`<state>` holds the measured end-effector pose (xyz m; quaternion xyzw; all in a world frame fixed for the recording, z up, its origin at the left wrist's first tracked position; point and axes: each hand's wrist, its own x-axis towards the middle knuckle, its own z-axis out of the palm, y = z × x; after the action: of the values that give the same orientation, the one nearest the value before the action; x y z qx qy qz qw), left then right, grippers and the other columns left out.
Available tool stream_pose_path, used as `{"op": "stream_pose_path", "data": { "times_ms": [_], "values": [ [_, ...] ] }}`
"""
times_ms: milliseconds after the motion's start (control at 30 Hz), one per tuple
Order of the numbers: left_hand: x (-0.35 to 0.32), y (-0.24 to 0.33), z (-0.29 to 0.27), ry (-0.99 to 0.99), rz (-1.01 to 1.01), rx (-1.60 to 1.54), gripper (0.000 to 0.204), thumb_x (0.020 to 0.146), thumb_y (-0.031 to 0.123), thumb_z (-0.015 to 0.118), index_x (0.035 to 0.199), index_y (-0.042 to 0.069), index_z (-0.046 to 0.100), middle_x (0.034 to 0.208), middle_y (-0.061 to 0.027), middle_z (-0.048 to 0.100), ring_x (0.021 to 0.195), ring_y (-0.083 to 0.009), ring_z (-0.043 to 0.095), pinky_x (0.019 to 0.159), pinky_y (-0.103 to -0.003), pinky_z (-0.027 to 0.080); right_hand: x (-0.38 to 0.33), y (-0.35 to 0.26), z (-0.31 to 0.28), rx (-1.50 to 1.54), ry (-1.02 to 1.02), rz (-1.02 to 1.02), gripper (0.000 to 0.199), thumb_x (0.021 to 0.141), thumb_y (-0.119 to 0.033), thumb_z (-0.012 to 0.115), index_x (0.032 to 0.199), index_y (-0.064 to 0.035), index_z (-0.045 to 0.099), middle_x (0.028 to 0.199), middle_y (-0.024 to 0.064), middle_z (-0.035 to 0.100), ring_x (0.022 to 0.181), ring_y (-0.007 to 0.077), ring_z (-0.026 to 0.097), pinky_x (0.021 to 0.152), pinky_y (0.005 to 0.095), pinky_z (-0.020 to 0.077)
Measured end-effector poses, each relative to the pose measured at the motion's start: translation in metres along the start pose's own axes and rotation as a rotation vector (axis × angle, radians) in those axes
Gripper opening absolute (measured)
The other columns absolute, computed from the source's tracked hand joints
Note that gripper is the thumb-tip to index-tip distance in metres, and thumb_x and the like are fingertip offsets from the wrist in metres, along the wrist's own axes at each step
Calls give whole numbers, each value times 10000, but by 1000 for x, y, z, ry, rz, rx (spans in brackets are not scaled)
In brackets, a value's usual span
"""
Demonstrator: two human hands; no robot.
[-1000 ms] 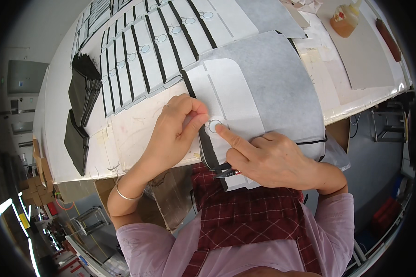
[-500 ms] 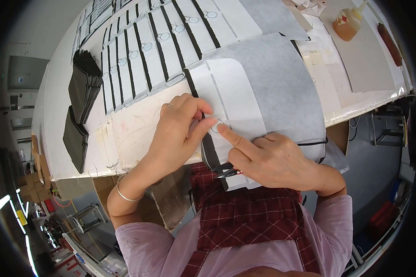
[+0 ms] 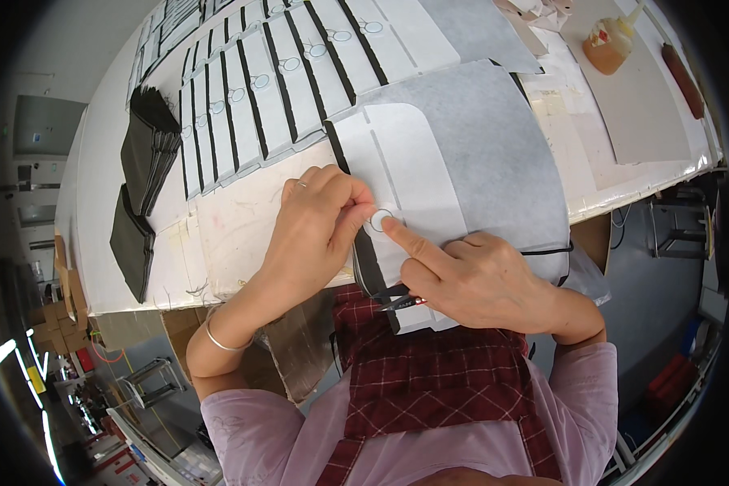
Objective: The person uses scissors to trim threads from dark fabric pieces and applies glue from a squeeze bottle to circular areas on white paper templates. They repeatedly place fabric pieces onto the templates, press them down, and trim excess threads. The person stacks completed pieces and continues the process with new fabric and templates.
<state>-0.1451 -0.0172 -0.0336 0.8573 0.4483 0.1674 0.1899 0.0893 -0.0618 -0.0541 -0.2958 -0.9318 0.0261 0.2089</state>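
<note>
A pale grey panel with a white strip and a black edge [image 3: 502,154] lies in front of me at the table's edge. On its strip sits a small round white disc, like a button [image 3: 379,219], with a dark line curving around it. My right hand [image 3: 478,279] presses the disc with its index fingertip. Tucked under its other fingers is a pair of small scissors [image 3: 401,303], dark blades pointing left. My left hand [image 3: 320,215] is closed in a pinch at the disc's left side; whatever is between thumb and finger is too small to make out.
Overlapping rows of similar panels [image 3: 300,89], with discs and thin string, cover the far side. Folded dark pieces [image 3: 147,154] stand in stacks at left. A bottle of amber liquid [image 3: 607,46] rests on a grey board [image 3: 644,113] at far right, beside a brown-handled tool [image 3: 682,81].
My left thumb and fingers have drawn closer together and slightly back from the disc, so more of it shows. The right hand stays on the disc.
</note>
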Motion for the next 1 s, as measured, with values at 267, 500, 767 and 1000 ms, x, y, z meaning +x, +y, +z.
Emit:
{"op": "stream_pose_path", "data": {
  "times_ms": [267, 500, 767, 1000],
  "values": [
    [2, 4, -5, -36, -190, -279, 102, 952, 118, 650, 922, 36, 598, 817, -7, 545, 794, -115, 475, 747, -267, 396, 0, 0, -1, 28, -5, -8, 152, 755, -157, 659, 721, -101, 522, 1315, 170, 647, 434, 61, 491, 445, 228, 435],
    [-2, -6, -7, 106, -276, -437, 104, 903, 89, 691, 945, 27, 619, 782, -69, 566, 736, -217, 532, 675, -323, 432, 1, 1, -2, 66, 1, -5, 185, 767, -171, 674, 718, -93, 513, 1294, 189, 653, 438, 60, 496, 446, 233, 439],
    [0, -3, -5, -11, -109, -132, 98, 892, 92, 702, 903, 36, 623, 797, -52, 558, 780, -194, 525, 728, -310, 415, 1, 2, -3, 36, -15, -15, 210, 781, -203, 683, 712, -97, 515, 1299, 176, 655, 437, 57, 497, 443, 227, 433],
    [-16, -20, -18, -12, -255, -301, 116, 882, 64, 706, 881, -8, 615, 829, -74, 575, 765, -184, 528, 734, -310, 442, 2, 1, -4, 37, -18, -11, 206, 800, -194, 674, 707, -101, 515, 1284, 165, 667, 434, 54, 491, 442, 228, 432]
  ]
}}
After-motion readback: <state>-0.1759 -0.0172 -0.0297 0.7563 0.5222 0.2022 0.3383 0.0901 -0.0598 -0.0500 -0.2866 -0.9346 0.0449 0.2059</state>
